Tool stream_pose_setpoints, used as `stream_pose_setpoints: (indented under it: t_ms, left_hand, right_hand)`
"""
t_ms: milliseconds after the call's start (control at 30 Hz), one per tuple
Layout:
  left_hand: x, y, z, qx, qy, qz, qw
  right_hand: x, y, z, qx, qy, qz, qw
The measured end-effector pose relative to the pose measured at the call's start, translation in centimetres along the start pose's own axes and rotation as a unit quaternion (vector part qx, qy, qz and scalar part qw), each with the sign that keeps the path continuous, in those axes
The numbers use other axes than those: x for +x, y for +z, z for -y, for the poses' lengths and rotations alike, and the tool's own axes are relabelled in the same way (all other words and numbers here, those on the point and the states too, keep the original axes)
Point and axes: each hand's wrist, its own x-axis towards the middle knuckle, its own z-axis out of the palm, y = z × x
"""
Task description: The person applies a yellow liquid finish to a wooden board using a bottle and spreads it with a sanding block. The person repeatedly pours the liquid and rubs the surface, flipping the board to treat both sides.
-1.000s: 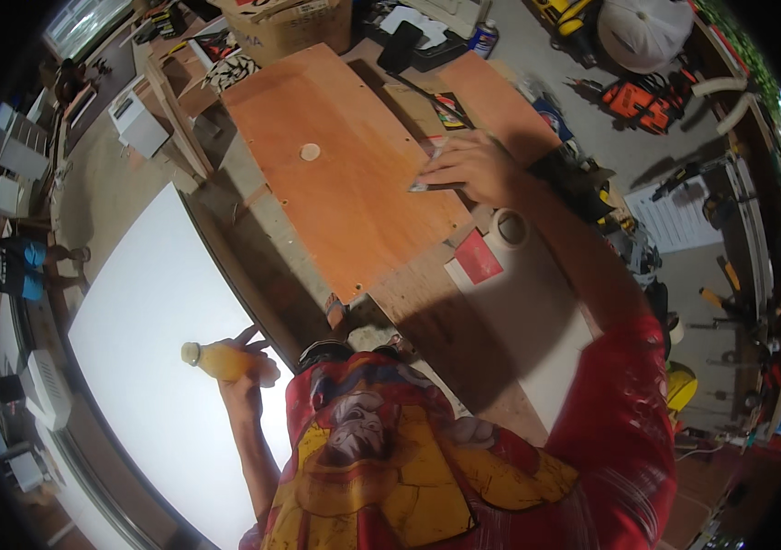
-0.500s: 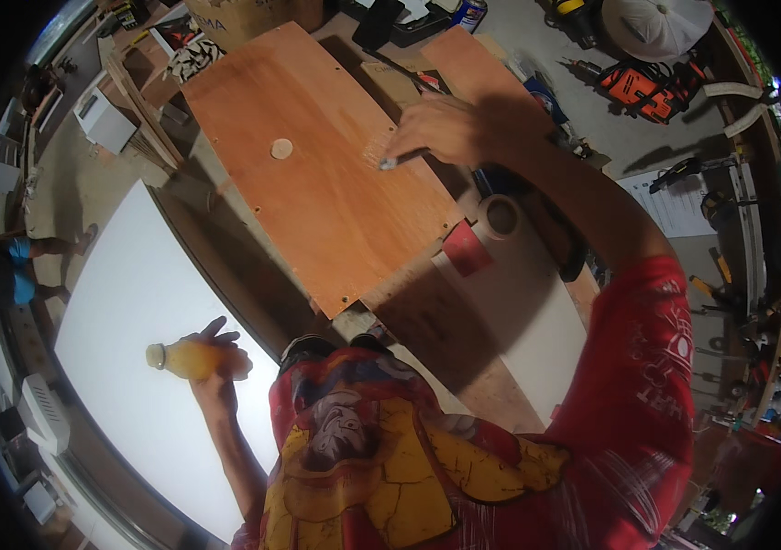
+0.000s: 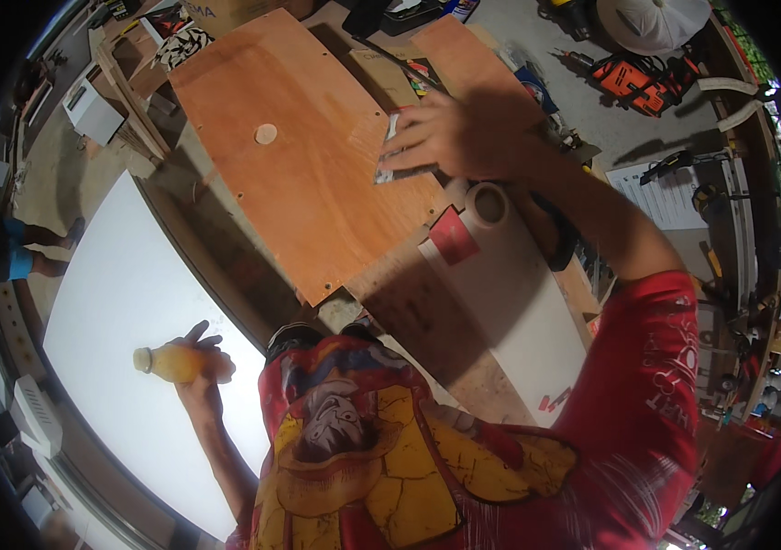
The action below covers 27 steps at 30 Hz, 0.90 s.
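A white panel (image 3: pixel 125 284) is the largest thing, its narrow top corner pointing away from the person. To its right lies an orange-brown board (image 3: pixel 290 183), set at a slant, with its lowest corner near the person's knees and small dark holes along its edges. A white roll (image 3: pixel 523 316) runs back toward the person from just below the board's right corner, its round open end facing that corner. A narrower board (image 3: pixel 478 64) lies beyond the board's right long edge, partly hidden by the right arm.

The right hand (image 3: pixel 432 142) is over that same long edge, nearer the right corner than the far one. Its fingers are slightly spread and lie flat over a thin sheet on the board; the thumb's place cannot be told. The left hand (image 3: pixel 208 367) is above the panel, toward its right edge, its grip wrapped round a yellow bottle (image 3: pixel 175 363) with the pale cap pointing left.

A red card (image 3: pixel 455 236) is against the roll near its open end. Smaller are the sheet (image 3: pixel 384 171), whose corner shows past the fingertips, and a pale disc (image 3: pixel 265 135) on the board, nearer its left long edge.
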Motion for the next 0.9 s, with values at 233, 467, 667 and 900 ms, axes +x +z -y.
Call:
stream_pose_setpoints:
  t_ms: [233,467,667,900]
  left_hand:
    - [-4.1,-3.1,-0.4,0.051,-0.053,-0.062,0.995]
    - [-0.4,-2.0,-1.6,0.076,0.027,0.024,0.996]
    - [-2.1,-2.3,-0.8,-0.024,0.001,0.008,1.0]
    - [-7.5,-3.2,1.9,-0.075,-0.049,-0.072,0.993]
  right_hand:
    - [-4.6,-0.2,0.1,0.041,0.015,0.042,0.998]
    - [3.0,2.3,-1.0,0.073,-0.056,-0.031,0.995]
    - [-4.0,3.6,0.2,0.091,0.025,0.036,0.995]
    - [-6.4,0.8,-0.4,0.035,0.116,0.046,0.992]
